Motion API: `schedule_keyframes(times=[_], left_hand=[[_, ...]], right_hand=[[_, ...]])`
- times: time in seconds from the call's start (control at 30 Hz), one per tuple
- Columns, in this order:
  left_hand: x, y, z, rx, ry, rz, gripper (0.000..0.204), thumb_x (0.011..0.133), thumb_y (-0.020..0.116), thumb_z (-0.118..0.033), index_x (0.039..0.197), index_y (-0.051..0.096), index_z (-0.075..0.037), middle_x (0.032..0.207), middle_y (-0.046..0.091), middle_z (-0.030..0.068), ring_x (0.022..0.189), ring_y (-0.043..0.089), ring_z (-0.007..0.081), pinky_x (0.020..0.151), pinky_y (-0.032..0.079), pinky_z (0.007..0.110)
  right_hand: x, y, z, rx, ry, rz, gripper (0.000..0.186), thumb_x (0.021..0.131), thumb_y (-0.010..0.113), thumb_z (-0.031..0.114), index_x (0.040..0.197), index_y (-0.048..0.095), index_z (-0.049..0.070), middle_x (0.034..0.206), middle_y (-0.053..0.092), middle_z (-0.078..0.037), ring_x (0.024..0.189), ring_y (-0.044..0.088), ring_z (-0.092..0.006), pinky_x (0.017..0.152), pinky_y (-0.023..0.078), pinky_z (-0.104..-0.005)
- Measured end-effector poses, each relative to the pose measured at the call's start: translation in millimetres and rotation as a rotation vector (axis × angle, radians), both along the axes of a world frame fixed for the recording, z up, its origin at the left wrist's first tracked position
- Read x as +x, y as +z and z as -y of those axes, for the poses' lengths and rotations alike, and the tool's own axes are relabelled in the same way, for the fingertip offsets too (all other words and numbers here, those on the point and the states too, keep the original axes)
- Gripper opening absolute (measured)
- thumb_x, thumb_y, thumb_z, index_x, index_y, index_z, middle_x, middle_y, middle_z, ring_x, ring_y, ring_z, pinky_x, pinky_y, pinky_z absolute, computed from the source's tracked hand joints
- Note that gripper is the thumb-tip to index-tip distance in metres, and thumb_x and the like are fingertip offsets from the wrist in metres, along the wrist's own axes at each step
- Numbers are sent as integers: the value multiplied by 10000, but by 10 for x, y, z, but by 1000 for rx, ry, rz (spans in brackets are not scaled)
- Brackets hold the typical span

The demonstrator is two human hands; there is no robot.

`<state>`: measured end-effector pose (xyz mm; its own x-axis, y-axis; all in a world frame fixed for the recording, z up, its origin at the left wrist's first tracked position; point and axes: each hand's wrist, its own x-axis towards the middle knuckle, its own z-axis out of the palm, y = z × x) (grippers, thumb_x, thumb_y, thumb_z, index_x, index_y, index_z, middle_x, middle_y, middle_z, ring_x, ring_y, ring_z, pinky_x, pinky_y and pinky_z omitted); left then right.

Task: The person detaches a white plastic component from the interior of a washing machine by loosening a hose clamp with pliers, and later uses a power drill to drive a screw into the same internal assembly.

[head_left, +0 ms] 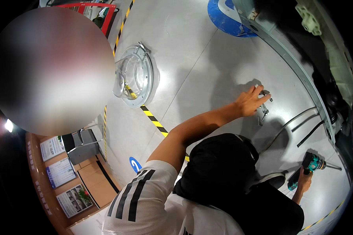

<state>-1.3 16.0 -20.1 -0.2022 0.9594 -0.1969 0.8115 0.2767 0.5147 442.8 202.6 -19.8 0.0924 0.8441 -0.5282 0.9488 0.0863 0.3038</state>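
My left hand [249,102] reaches down to the floor over a small pile of metal bolts [264,109]. Its fingers are apart and bent around the pile's far end; whether the fingertips touch a bolt is hard to make out. A black and teal cordless drill [310,162] with a long bit is in my right hand [304,181], at the lower right. Those fingers wrap its handle, and the bit points right toward the machine's grey metal frame [302,74].
A round door with a clear glass bowl [137,78] lies on the grey floor to the left. A thin curved metal strip [282,129] and a black strip [310,134] lie beside the frame. Farther left stand a grey chair [82,145] and a brown display board [47,176].
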Motion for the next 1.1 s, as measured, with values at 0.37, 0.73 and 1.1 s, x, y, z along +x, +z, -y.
schedule_keyframes(times=[0.37,0.73,1.1], left_hand=[[230,-304,-17,-111,85,-66,396,715,607,-23,1094,537,-109,1140,443,145,1015,504,383,750,518,448],[247,-327,127,-21,84,-80,264,716,619,15,959,627,-87,1081,477,121,943,535,362,697,542,415],[48,-438,348,228,520,472,164,662,591,44,766,662,-61,864,601,107,781,608,271,687,517,352]], right_hand=[[-884,1266,-446,-569,73,-670,351,887,615,314,886,631,-37,623,616,-93,567,574,-122,553,446,-282],[-2677,554,434,-573,783,-458,514,777,685,376,1143,555,39,963,645,-189,923,630,-309,837,495,-394],[-3150,49,1199,-241,639,-620,627,721,748,173,1231,394,89,1111,471,-240,805,639,-415,708,553,-448]])
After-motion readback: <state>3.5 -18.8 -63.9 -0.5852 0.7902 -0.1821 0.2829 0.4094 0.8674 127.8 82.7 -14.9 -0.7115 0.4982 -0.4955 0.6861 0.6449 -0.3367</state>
